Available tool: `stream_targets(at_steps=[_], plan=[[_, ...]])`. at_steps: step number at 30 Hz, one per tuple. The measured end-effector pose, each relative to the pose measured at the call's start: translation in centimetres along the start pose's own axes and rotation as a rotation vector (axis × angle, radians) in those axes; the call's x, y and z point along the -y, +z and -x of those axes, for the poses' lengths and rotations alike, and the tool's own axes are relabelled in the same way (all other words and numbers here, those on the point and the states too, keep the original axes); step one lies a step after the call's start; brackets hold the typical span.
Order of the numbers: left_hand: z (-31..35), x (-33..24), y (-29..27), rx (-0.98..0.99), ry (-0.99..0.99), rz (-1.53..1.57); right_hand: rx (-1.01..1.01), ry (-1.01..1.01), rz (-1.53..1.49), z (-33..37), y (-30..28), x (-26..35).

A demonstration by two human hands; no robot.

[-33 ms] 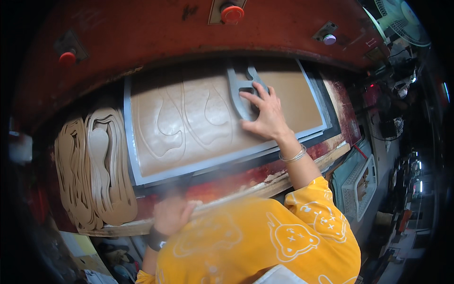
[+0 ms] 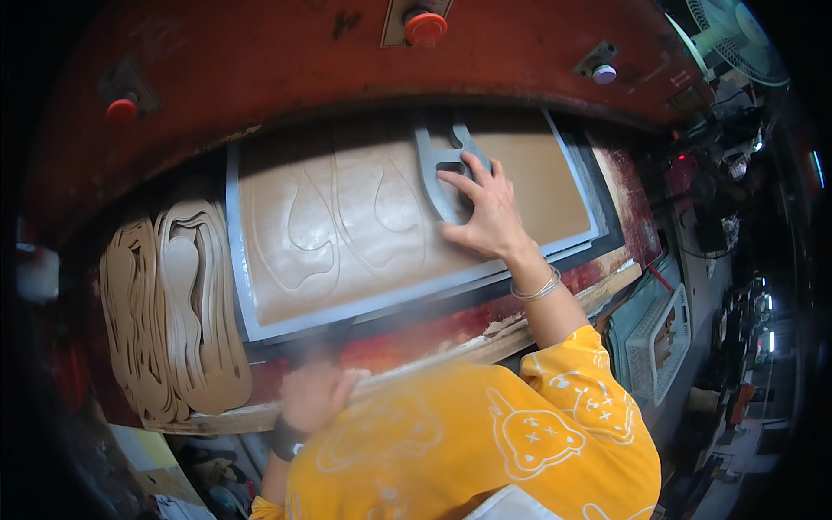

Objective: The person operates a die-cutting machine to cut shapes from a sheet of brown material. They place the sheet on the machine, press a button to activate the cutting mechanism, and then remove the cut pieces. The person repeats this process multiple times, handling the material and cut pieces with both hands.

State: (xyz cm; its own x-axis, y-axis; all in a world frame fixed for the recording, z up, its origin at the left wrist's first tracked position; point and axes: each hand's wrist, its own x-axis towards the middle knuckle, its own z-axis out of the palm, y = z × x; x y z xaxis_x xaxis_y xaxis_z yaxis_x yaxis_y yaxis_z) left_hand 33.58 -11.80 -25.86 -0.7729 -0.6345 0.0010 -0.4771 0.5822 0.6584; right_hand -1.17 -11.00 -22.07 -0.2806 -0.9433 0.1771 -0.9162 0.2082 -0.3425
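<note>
My right hand (image 2: 492,208) grips a grey metal cutting die (image 2: 431,178), thumb at its near end and fingers over its right side. The die rests on a tan leather-like sheet (image 2: 533,195), and its far end runs into shadow under the red machine. Left of the die, curved sole-like outlines (image 2: 309,221) are cut into the sheet. Below the sheet's front edge, my left hand (image 2: 314,399) is at the wooden table edge; its fingers are blurred, so their grip is unclear.
Stacks of cut tan pieces (image 2: 204,321) lie left of the sheet. A red machine body (image 2: 286,52) with a red push button (image 2: 425,29) overhangs the far side. A white basket (image 2: 659,351) stands at the right, below a green fan (image 2: 732,39).
</note>
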Motion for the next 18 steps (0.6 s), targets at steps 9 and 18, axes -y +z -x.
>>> stream_targets(at_steps=[9, 18], plan=[[2.0, -1.2, 2.4, -0.163, 0.081, 0.154, -0.757, -0.031, -0.169, 0.2, -2.0, -6.0], [3.3, 0.5, 4.2, -0.347, 0.103, 0.005, -1.239, 0.258, -0.272, -2.0, -11.3, -12.4]])
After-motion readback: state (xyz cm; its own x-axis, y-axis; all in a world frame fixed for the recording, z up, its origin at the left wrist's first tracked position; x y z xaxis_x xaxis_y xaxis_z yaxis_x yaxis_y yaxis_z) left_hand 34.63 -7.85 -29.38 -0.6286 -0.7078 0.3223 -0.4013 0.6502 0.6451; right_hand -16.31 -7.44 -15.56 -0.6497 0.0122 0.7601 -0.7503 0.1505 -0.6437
